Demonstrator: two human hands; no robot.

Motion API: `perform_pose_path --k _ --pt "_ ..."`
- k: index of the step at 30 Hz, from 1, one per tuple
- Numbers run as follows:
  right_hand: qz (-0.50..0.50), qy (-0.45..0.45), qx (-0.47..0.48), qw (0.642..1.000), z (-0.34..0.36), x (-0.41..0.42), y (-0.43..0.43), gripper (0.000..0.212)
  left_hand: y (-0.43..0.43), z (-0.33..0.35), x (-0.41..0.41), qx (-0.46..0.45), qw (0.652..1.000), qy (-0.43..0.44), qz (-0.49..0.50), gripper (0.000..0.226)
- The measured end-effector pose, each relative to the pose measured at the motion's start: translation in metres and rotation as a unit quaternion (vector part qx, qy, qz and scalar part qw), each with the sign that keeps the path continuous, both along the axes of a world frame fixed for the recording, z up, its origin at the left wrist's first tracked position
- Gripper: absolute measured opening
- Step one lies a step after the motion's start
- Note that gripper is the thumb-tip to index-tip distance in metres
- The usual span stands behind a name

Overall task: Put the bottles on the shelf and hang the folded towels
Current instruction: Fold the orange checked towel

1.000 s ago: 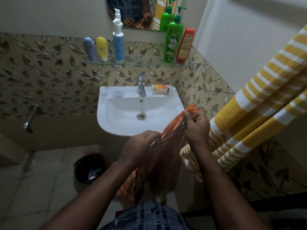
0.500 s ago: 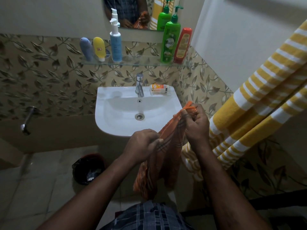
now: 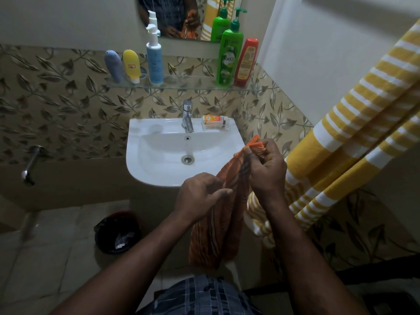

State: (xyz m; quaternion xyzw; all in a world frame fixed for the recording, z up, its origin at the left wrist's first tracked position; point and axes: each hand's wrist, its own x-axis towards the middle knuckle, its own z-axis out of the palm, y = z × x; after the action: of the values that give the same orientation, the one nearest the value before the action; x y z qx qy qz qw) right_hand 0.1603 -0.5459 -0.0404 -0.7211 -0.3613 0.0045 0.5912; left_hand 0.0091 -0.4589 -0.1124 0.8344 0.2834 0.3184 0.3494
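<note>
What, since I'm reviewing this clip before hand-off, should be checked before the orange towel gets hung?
1. Right hand pinches the orange towel at its top corner: ok.
2. Left hand grips the towel lower down: ok.
3. Towel folded flat: not ok, it hangs bunched.
4. Bottles on the glass shelf: ok, five there.
5. Free hanging spot beside the yellow striped towel: cannot tell, rail not in view.

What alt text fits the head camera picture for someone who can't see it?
The right hand pinches the top end of an orange towel and the left hand grips it lower, in front of a white sink. Five bottles stand on the glass shelf above; a yellow striped towel hangs at right.
</note>
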Motion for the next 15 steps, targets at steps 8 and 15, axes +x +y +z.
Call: perform_pose_path --k 8,15 --pt "-0.028 -0.03 -0.01 0.999 0.001 0.007 -0.002 0.01 -0.01 0.002 0.002 0.005 0.997 -0.014 0.081 0.023" --pt "-0.062 -0.046 -0.037 0.996 -0.004 0.013 -0.003 0.009 -0.005 0.005 -0.003 -0.151 0.976 -0.084 0.134 0.021"
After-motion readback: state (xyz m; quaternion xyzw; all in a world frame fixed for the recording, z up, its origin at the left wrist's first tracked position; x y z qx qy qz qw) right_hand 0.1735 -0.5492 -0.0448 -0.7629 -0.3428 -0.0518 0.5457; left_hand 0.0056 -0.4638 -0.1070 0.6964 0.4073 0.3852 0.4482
